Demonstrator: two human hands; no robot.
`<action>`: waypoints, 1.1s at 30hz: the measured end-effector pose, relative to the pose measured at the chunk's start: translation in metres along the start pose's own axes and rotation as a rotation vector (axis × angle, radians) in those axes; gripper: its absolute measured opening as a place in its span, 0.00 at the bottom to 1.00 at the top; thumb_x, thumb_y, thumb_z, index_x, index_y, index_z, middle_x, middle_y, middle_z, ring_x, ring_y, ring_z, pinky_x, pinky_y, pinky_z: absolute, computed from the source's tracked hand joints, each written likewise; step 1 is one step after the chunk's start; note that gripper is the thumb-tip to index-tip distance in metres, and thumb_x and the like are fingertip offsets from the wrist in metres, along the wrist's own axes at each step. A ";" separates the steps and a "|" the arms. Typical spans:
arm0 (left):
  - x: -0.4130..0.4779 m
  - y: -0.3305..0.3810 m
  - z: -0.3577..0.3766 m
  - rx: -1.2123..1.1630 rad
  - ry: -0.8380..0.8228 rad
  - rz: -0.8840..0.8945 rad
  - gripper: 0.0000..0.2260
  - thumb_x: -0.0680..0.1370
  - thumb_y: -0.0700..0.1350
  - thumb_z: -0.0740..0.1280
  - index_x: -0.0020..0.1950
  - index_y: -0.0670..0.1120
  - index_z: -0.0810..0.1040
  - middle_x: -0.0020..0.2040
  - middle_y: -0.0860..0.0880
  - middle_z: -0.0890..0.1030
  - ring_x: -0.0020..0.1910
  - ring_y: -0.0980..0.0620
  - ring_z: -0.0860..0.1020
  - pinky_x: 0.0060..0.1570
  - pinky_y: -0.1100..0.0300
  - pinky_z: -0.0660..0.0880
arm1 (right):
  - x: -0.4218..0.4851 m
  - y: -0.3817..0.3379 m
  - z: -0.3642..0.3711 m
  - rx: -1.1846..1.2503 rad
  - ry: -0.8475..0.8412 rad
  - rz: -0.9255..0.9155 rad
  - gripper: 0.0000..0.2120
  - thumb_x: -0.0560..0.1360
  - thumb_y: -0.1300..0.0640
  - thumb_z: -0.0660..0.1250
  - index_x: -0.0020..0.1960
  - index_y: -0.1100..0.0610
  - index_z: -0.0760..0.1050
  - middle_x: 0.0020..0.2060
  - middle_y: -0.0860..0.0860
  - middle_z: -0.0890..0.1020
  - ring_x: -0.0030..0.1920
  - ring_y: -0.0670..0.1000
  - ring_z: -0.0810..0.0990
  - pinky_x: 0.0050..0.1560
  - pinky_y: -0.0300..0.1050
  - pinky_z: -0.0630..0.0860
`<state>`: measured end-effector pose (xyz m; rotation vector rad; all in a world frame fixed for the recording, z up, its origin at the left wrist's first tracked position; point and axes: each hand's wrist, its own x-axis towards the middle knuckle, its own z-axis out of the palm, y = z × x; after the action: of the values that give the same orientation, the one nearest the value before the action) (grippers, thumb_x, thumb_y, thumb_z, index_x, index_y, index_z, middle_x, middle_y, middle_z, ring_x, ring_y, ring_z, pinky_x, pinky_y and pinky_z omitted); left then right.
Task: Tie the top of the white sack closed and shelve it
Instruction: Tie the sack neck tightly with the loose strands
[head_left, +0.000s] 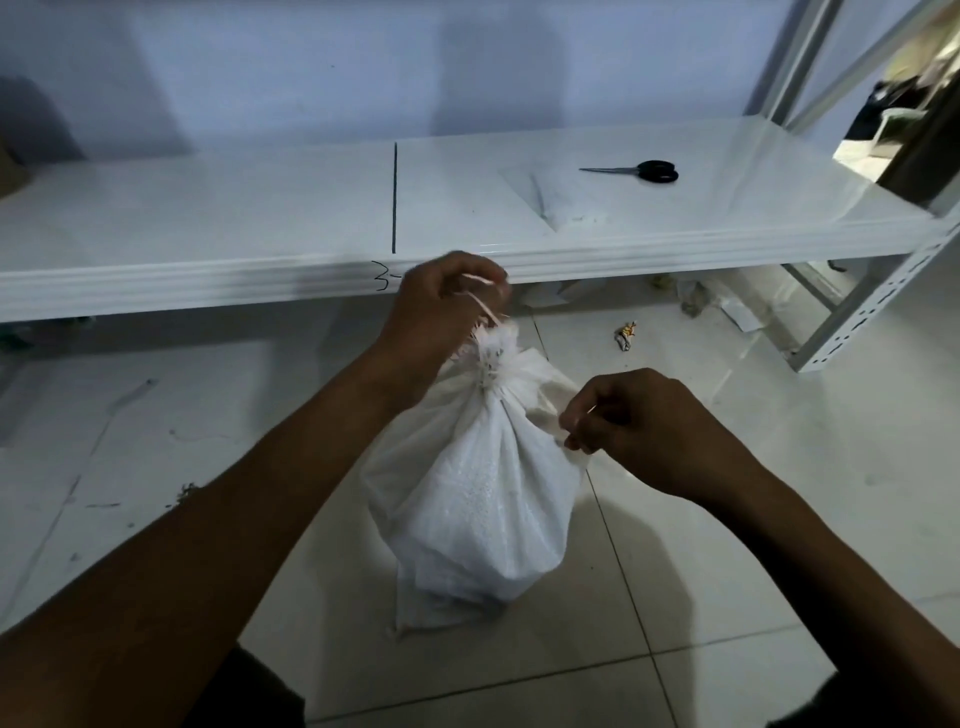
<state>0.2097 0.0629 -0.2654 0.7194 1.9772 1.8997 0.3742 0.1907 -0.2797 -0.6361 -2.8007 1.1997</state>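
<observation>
A white woven sack stands upright on the tiled floor, its top gathered into a frayed neck. A pale string runs up from the neck into my left hand, which is closed on it just above and left of the neck. My right hand sits at the sack's right shoulder, fingers pinched on a thin strand and touching the fabric. The white metal shelf runs across the view just behind the sack.
Black scissors lie on the shelf at the right, near a flat clear plastic bag. A crumpled wrapper lies on the floor under the shelf edge. The perforated shelf upright stands at the right.
</observation>
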 end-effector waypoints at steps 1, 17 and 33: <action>0.004 0.003 -0.002 -0.094 0.079 -0.047 0.11 0.74 0.30 0.67 0.42 0.45 0.81 0.35 0.50 0.81 0.31 0.53 0.79 0.36 0.61 0.75 | 0.001 0.000 0.000 -0.020 -0.010 0.003 0.07 0.76 0.54 0.68 0.39 0.46 0.79 0.33 0.42 0.85 0.37 0.38 0.82 0.37 0.32 0.74; 0.004 0.008 -0.069 0.704 0.840 0.352 0.18 0.74 0.46 0.64 0.63 0.45 0.74 0.63 0.44 0.74 0.63 0.46 0.72 0.58 0.63 0.64 | 0.004 -0.001 0.004 -0.067 0.062 -0.020 0.14 0.73 0.38 0.65 0.42 0.47 0.79 0.39 0.43 0.83 0.39 0.42 0.81 0.41 0.40 0.76; -0.026 -0.047 0.003 0.302 -0.070 0.029 0.14 0.73 0.54 0.72 0.33 0.48 0.77 0.29 0.55 0.79 0.30 0.57 0.77 0.36 0.59 0.74 | 0.009 -0.008 0.025 -0.053 -0.007 -0.143 0.12 0.80 0.52 0.61 0.46 0.51 0.82 0.34 0.46 0.85 0.31 0.41 0.82 0.40 0.37 0.80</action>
<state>0.2261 0.0512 -0.3152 0.8841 2.2444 1.5827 0.3588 0.1724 -0.2930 -0.4259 -2.8365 1.1081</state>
